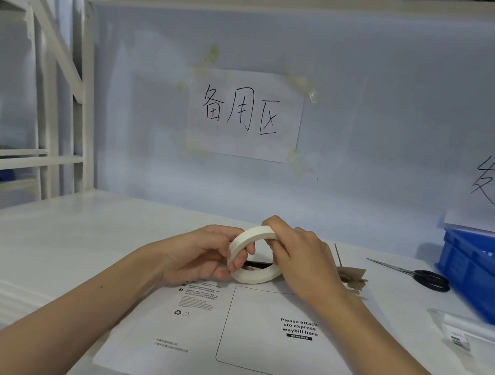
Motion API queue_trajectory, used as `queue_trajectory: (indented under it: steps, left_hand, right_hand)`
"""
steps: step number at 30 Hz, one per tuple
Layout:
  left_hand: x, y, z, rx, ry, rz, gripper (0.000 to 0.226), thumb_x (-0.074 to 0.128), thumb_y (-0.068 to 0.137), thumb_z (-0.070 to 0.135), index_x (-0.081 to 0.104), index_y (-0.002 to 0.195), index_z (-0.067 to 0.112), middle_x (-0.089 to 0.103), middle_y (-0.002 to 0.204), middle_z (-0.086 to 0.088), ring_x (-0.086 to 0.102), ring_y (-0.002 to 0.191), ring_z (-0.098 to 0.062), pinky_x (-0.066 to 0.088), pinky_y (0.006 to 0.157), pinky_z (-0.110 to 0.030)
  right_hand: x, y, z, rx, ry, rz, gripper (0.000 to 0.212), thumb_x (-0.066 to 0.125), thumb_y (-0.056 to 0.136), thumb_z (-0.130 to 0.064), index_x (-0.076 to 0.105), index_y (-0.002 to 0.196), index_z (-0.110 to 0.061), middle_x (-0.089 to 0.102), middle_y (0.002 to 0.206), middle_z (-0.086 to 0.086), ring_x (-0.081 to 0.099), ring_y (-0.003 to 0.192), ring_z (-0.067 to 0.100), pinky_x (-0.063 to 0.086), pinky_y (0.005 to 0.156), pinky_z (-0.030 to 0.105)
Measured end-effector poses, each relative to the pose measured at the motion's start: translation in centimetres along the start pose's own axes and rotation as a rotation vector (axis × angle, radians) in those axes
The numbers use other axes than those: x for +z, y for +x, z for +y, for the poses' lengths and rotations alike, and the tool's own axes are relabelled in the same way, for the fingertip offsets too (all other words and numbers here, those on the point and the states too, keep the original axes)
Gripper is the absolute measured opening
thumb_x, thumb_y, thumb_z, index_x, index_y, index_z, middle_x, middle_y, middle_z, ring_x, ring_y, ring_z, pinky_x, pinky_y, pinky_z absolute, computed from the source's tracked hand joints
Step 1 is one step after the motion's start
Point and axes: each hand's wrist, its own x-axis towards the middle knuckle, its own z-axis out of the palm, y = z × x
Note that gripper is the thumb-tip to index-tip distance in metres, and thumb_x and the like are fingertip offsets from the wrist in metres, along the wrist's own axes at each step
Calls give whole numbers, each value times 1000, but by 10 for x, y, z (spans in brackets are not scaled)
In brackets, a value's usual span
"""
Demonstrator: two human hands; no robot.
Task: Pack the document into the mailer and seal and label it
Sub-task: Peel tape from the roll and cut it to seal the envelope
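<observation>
A white mailer (pixel 250 340) lies flat on the white table in front of me, its printed waybill box facing up. Above its far edge both hands hold a roll of white tape (pixel 254 275). My left hand (pixel 198 256) grips the roll's left side with fingers curled through the hole. My right hand (pixel 303 258) grips the top and right of the roll, fingers bent over its rim. The document is not visible.
Black-handled scissors (pixel 427 277) lie at the right, beside a blue plastic crate (pixel 482 271). A scrap of brown cardboard (pixel 354 278) sits behind my right hand. A small clear packet with a barcode label (pixel 471 330) lies near the crate. A white shelf frame (pixel 57 129) stands at the left.
</observation>
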Motion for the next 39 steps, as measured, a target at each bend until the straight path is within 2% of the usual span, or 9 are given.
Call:
queue_trajectory:
  steps: [9, 15, 18, 21, 25, 29, 33, 36, 39]
  left_hand:
    - [1, 0, 1, -12, -39, 21, 30, 43, 70, 4, 65, 90, 8, 55, 69, -6, 46, 58, -14, 41, 53, -22]
    - [1, -1, 2, -23, -117, -8, 30, 42, 72, 4, 63, 93, 3, 58, 71, -6, 52, 56, -11, 45, 49, -19]
    - [2, -1, 2, -36, -132, -28, 30, 41, 71, 1, 60, 94, 0, 58, 72, -9, 52, 56, -12, 47, 50, -19]
    - [1, -1, 1, -39, -96, -37, 30, 40, 71, 0, 61, 93, 2, 58, 73, -8, 50, 58, -13, 45, 51, -20]
    - [-1, -1, -1, -32, -51, -42, 29, 41, 72, 1, 62, 90, 5, 57, 71, -7, 47, 60, -14, 41, 52, -22]
    - [0, 0, 0, -31, -37, -25, 27, 43, 70, 1, 64, 86, 8, 56, 69, -7, 43, 60, -15, 37, 52, -23]
    - [0, -1, -1, -45, -69, 6, 37, 43, 65, -7, 68, 86, 11, 57, 71, -5, 49, 60, -11, 41, 51, -17]
    - [-3, -1, -1, -51, -179, -4, 49, 40, 67, -13, 74, 95, 8, 64, 80, -9, 57, 64, -11, 53, 60, -18]
    - [-3, -3, 3, -54, -319, -79, 48, 47, 73, -3, 70, 115, 1, 68, 96, -15, 63, 72, -19, 57, 71, -27]
  right_hand:
    - [-2, 1, -1, 30, 108, -15, 11, 41, 100, -35, 50, 100, -29, 61, 72, 4, 54, 75, 27, 48, 70, 41]
    - [-6, 4, 2, 101, 348, -70, 36, 56, 90, -52, 50, 82, -18, 59, 63, 9, 52, 64, 27, 43, 62, 38]
    - [-4, 4, 4, 93, 348, -90, 45, 52, 87, -58, 42, 79, -15, 58, 66, 13, 50, 67, 33, 43, 60, 42]
    - [-4, 3, 5, 85, 364, -123, 56, 45, 78, -70, 40, 79, -14, 50, 63, 13, 43, 65, 33, 35, 58, 36]
    - [-6, 5, 6, 63, 371, -143, 62, 37, 85, -75, 38, 76, -14, 33, 60, -3, 29, 58, 16, 27, 57, 34]
    - [-6, 7, 7, 68, 346, -158, 57, 39, 90, -68, 39, 76, -13, 32, 59, -8, 29, 58, 13, 27, 57, 34]
    - [-4, 7, 4, 86, 484, -116, 67, 37, 79, -82, 33, 71, -16, 30, 59, -7, 30, 58, 17, 26, 57, 34]
    - [-3, 8, 5, 111, 522, -75, 68, 34, 74, -87, 33, 67, -20, 33, 55, -9, 34, 57, 17, 28, 57, 34]
    - [-3, 7, 5, 137, 555, -72, 61, 37, 76, -84, 34, 63, -24, 35, 52, -11, 36, 55, 16, 29, 57, 32]
